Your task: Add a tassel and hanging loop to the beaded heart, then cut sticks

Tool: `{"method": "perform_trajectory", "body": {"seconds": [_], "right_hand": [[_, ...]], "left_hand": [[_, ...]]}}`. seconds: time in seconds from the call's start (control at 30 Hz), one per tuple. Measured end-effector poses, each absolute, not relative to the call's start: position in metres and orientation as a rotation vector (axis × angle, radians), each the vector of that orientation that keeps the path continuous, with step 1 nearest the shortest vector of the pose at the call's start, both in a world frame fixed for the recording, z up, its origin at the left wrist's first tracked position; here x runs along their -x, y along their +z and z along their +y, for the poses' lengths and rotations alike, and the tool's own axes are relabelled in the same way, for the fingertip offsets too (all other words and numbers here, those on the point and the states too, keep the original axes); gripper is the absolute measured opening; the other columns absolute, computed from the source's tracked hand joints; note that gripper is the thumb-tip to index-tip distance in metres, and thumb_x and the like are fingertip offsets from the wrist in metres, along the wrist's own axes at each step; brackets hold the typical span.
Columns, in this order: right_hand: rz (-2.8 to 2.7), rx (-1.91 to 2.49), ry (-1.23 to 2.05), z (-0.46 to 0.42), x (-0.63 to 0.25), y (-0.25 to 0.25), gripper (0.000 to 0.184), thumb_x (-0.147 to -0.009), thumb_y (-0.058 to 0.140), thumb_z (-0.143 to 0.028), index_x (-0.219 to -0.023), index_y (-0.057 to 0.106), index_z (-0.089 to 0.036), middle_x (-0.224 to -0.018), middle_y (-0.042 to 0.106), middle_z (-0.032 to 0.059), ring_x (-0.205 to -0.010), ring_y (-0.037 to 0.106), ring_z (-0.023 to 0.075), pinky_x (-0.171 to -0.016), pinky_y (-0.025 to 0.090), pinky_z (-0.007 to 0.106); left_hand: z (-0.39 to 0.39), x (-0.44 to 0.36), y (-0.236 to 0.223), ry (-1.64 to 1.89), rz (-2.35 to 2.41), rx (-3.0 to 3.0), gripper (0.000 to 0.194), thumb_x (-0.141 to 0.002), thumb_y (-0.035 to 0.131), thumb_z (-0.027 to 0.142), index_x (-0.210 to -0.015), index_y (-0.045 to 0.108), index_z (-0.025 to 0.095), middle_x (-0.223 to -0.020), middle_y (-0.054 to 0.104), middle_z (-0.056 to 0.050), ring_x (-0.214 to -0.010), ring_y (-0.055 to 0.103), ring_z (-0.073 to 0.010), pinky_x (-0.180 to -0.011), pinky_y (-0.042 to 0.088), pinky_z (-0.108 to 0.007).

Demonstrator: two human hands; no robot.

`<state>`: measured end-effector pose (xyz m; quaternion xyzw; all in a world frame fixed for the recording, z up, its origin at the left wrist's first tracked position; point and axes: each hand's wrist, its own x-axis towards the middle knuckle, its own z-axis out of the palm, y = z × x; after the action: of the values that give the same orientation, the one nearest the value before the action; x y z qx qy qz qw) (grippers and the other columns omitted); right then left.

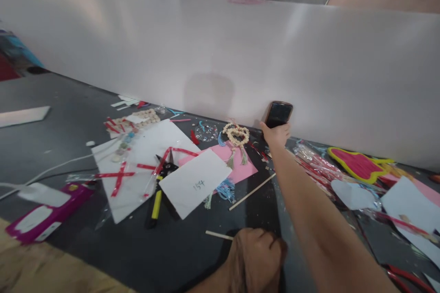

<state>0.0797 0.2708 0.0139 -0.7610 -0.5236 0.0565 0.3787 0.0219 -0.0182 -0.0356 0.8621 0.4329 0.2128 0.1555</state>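
Observation:
My right hand (277,135) reaches out to the white partition and is closed around the lower end of a dark smartphone (280,113), which stands tilted at the partition's foot. Near the front of the dark table, my left hand (257,256) is curled into a fist, back upward. A thin wooden stick (218,235) runs up to this fist; whether the fingers hold it is hidden. Another wooden stick (252,192) lies between the two hands. A white card (195,183) marked with a number overlaps pink paper (245,169), with beaded bracelets (237,135) at its top.
Yellow-and-black cutters (156,203) lie left of the card, beside a white sheet with red strips (120,178). A purple box (51,215) and a white cable (62,165) are at left. Plastic packets (316,162), a pink-and-yellow piece (359,164) and red-handled pliers (409,277) are at right.

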Motion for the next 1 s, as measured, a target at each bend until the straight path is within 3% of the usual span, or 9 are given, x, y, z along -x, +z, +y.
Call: {"method": "perform_trajectory", "body": {"seconds": [0.13,0.27,0.5,0.67,0.87,1.0], "right_hand": [[-1.297,1.906,0.102,0.274,-0.08,0.013,0.06,-0.083,0.054,-0.045,-0.132,0.036,-0.018,-0.137,0.036,0.0134,-0.122,0.038,0.0303,-0.097,0.032,0.053],[-1.288,1.869,0.058,0.279,-0.081,0.008,0.046,-0.086,0.052,-0.039,-0.127,0.044,-0.019,-0.132,0.042,0.0099,-0.115,0.045,0.0266,-0.093,0.037,0.051],[-1.309,1.825,0.033,0.288,-0.088,-0.001,0.07,-0.077,0.056,-0.052,-0.132,0.035,-0.013,-0.137,0.033,0.0177,-0.121,0.036,0.033,-0.095,0.034,0.053],[-1.357,1.797,0.018,0.293,-0.09,-0.008,0.06,-0.083,0.048,-0.053,-0.131,0.035,-0.019,-0.133,0.038,0.0119,-0.116,0.042,0.0289,-0.093,0.035,0.053],[-1.473,1.776,-0.048,0.292,-0.101,-0.012,0.103,-0.063,0.052,-0.072,-0.135,0.023,-0.004,-0.131,0.036,0.0299,-0.118,0.037,0.0416,-0.093,0.033,0.056],[-1.662,1.687,-0.188,0.276,-0.131,0.0,0.091,-0.076,0.039,-0.066,-0.135,0.019,0.001,-0.13,0.036,0.032,-0.12,0.034,0.0423,-0.093,0.029,0.059]], "left_hand": [[-0.018,-0.023,-0.032,0.606,1.332,-2.527,0.005,-0.078,0.053,0.022,-0.081,0.054,0.019,-0.072,0.064,-0.003,-0.062,0.06,-0.0189,-0.047,0.037,-0.029],[-0.017,-0.022,-0.021,0.492,1.346,-2.494,0.006,-0.077,0.056,0.025,-0.079,0.055,0.019,-0.074,0.066,-0.002,-0.063,0.062,-0.0189,-0.046,0.039,-0.027],[-0.017,-0.022,-0.01,0.413,1.393,-2.502,0.01,-0.084,0.051,0.026,-0.079,0.057,0.019,-0.076,0.067,0.001,-0.066,0.064,-0.0181,-0.047,0.042,-0.027],[-0.015,-0.024,-0.005,0.367,1.415,-2.493,0.009,-0.083,0.054,0.026,-0.079,0.059,0.019,-0.076,0.068,0.002,-0.066,0.065,-0.0178,-0.046,0.041,-0.027],[-0.015,-0.022,-0.005,0.344,1.376,-2.483,0.009,-0.083,0.053,0.024,-0.078,0.058,0.019,-0.077,0.068,0.002,-0.068,0.065,-0.0165,-0.048,0.042,-0.026],[-0.018,-0.018,-0.005,0.423,1.33,-2.488,0.007,-0.079,0.052,0.023,-0.084,0.056,0.021,-0.08,0.067,0.002,-0.07,0.064,-0.018,-0.051,0.042,-0.028]]}}
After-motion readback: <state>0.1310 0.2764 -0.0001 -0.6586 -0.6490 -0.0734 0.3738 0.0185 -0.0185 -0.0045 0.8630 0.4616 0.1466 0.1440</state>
